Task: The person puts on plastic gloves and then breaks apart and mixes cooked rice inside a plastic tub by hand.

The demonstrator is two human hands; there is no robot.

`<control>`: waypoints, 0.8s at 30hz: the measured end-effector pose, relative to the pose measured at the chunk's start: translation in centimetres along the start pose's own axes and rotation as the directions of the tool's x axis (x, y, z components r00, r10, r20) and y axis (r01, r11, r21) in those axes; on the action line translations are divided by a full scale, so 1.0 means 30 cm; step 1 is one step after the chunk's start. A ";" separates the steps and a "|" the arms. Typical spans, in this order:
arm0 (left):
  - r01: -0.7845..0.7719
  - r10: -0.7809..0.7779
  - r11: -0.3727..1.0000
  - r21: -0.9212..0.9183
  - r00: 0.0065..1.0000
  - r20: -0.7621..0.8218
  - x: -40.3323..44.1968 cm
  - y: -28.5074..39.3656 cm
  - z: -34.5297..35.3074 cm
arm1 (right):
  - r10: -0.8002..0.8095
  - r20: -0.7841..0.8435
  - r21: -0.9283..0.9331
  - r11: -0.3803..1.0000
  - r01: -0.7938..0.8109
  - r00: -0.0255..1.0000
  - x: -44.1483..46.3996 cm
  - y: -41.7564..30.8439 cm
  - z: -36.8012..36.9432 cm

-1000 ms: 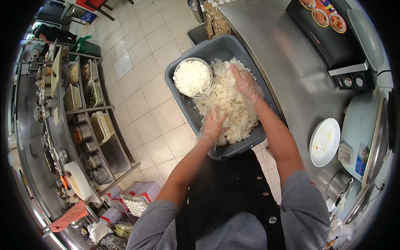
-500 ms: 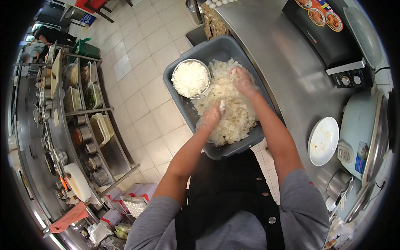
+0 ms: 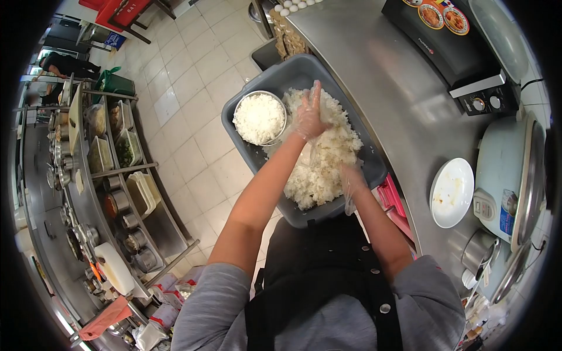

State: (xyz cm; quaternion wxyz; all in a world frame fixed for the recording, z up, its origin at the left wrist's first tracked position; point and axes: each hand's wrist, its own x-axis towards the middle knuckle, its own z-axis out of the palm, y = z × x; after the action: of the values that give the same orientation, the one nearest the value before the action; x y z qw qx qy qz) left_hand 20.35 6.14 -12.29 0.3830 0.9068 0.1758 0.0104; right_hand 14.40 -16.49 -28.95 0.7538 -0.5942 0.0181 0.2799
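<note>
Loose white rice (image 3: 319, 175) lies heaped in a grey plastic tub (image 3: 240, 149) in front of me. A round metal bowl full of rice (image 3: 259, 119) sits inside the tub at its upper left. My left hand (image 3: 309, 120), in a clear plastic glove, is over the far part of the rice with its fingers spread, right of the bowl. Gloved too, my right hand (image 3: 352, 179) is at the near right side of the heap, its fingers hidden or blurred against the rice.
Right of the tub runs a steel counter (image 3: 386, 76) with a microwave (image 3: 451, 52), a white plate (image 3: 451, 193) and a rice cooker (image 3: 506, 181). Eggs (image 3: 293, 7) are at its far end. Shelves with containers (image 3: 126, 146) stand left; another person (image 3: 67, 64) is far left.
My left hand has moved forward to the far part of the rice and opened. My right hand has come back toward me along the right side. The view has shifted slightly.
</note>
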 end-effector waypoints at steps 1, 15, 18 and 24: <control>-0.010 0.010 1.000 -0.001 1.000 0.003 -0.026 0.016 -0.021 | 0.261 -0.102 0.090 0.963 -0.252 0.960 -0.053 -0.104 0.055; 0.767 -0.744 0.568 -0.298 0.633 0.212 -0.478 -0.432 0.282 | 0.712 -0.018 -0.057 0.700 -0.712 0.702 0.090 -0.022 0.026; 0.735 -0.711 0.264 -0.625 0.586 0.389 -0.462 -0.397 0.219 | 0.755 0.078 -0.001 0.654 -0.757 0.652 0.041 -0.174 0.133; 0.738 -0.535 -0.123 -0.663 0.513 0.671 -0.468 -0.221 0.088 | 0.743 0.225 0.115 0.621 -0.775 0.630 -0.007 -0.266 0.196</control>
State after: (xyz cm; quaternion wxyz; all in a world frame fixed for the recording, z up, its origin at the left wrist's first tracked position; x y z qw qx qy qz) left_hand 5.52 4.00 -17.15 0.7899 0.2917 0.5153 -0.1594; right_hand 15.99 -12.35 -20.08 0.6191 -0.4275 0.2371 0.6146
